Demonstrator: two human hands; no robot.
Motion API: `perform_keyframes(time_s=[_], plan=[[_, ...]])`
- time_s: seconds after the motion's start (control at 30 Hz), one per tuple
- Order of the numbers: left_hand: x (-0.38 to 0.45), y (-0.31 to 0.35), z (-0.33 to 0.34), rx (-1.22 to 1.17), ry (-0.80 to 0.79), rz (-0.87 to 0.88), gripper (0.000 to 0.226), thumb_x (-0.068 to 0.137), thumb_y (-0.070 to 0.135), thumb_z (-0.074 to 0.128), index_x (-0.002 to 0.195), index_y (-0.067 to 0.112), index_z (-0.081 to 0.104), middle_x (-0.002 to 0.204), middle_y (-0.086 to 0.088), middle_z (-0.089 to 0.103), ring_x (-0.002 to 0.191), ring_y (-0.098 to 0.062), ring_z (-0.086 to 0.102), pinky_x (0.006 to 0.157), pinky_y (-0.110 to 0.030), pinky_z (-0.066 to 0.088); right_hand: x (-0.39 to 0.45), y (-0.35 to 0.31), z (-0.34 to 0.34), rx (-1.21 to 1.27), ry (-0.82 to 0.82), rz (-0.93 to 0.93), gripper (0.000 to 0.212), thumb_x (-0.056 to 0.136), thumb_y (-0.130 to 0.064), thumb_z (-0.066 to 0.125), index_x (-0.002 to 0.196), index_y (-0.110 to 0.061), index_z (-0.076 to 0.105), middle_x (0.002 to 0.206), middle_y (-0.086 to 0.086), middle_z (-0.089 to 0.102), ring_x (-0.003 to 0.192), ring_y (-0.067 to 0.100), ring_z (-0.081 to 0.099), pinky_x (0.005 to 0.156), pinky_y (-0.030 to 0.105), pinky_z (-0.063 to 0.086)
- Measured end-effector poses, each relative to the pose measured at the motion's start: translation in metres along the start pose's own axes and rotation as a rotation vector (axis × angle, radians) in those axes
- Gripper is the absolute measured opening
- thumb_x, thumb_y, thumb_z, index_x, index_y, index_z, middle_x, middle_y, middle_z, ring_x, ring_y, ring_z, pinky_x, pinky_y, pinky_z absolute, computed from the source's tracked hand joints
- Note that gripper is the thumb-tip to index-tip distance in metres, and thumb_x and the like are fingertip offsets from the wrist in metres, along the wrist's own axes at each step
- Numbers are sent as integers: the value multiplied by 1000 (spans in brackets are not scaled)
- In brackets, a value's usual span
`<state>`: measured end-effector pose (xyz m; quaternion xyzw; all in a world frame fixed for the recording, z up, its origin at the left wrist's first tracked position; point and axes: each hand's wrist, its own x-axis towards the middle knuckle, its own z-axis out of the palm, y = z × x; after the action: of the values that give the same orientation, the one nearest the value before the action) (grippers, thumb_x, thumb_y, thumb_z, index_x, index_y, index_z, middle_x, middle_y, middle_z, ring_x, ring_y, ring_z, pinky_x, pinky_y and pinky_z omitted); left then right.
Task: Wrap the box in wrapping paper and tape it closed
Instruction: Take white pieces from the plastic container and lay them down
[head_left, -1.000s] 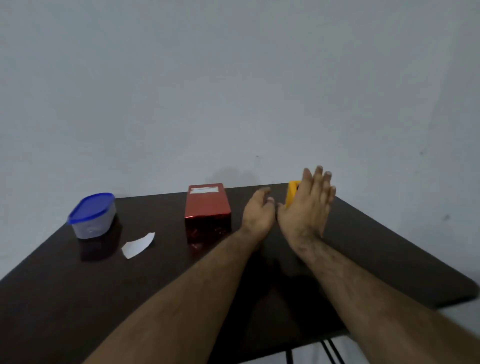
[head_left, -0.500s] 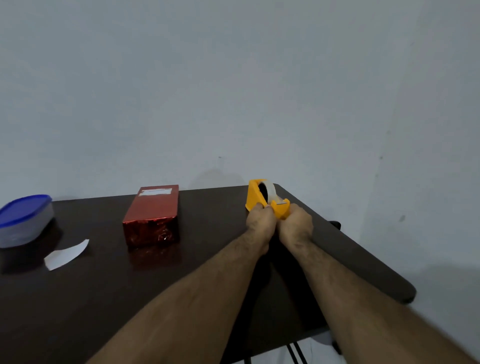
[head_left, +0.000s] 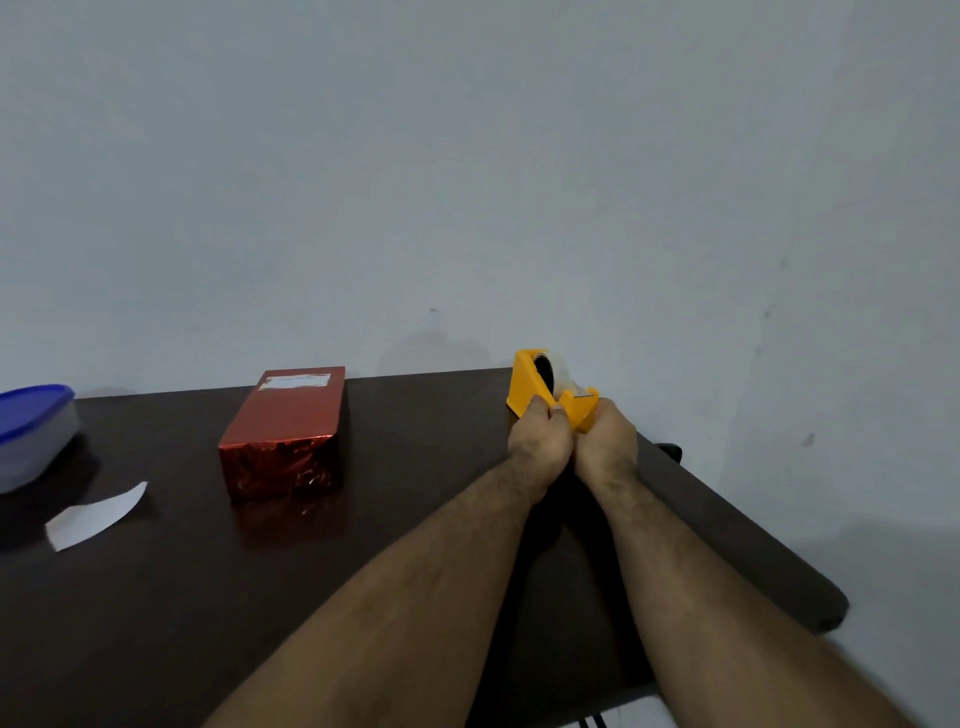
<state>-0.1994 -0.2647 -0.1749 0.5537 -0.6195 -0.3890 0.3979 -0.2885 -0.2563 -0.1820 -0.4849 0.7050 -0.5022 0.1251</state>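
Note:
A box wrapped in shiny red paper (head_left: 284, 431) lies on the dark table (head_left: 208, 597), with a strip of tape across its far top edge. The orange tape dispenser (head_left: 535, 387) stands at the table's far right corner. My left hand (head_left: 540, 449) grips the dispenser's near left side, fingers curled over it. My right hand (head_left: 607, 447) grips its near right end by the cutter. Both hands are well to the right of the box and apart from it.
A clear tub with a blue lid (head_left: 28, 431) sits at the far left. A curled white paper strip (head_left: 96, 515) lies in front of it. The table's right edge runs diagonally close beside my right arm, with a grey wall behind.
One second ago both hands were open near the dispenser; they have since closed on it. My view has swung right, so the box and tub sit further left.

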Motion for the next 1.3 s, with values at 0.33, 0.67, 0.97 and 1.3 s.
perform_keyframes(time_s=[0.33,0.67,0.97,1.3], plan=[[-36,1,-60,129,85,167,44,106,22,49,148,11,56,150,-11,59,140,-31,53,116,-36,42,-48,-14,2,-291,183,-320,68,96,-14,65,157,-3,38,165,21,37,153,38,34,127,48,28],[-123,-21,-257,316,546,247,25,103,15,55,120,15,72,110,0,75,98,-16,67,84,-25,51,-169,-138,77,-200,-164,-784,31,89,-12,70,120,-12,70,120,4,67,113,27,59,95,40,50],[-168,-132,-404,987,266,-314,41,97,28,65,137,28,66,124,-4,71,110,-24,67,95,-42,59,-265,-202,151,-184,-329,-821,21,97,-19,68,118,-20,74,116,-5,71,110,19,61,97,38,53],[-169,-131,-400,748,331,9,13,99,18,70,106,22,80,98,4,76,88,-11,69,90,-34,59,-263,-202,160,-57,-484,-659,41,99,-12,68,139,-17,67,133,1,71,123,18,66,110,37,52]])
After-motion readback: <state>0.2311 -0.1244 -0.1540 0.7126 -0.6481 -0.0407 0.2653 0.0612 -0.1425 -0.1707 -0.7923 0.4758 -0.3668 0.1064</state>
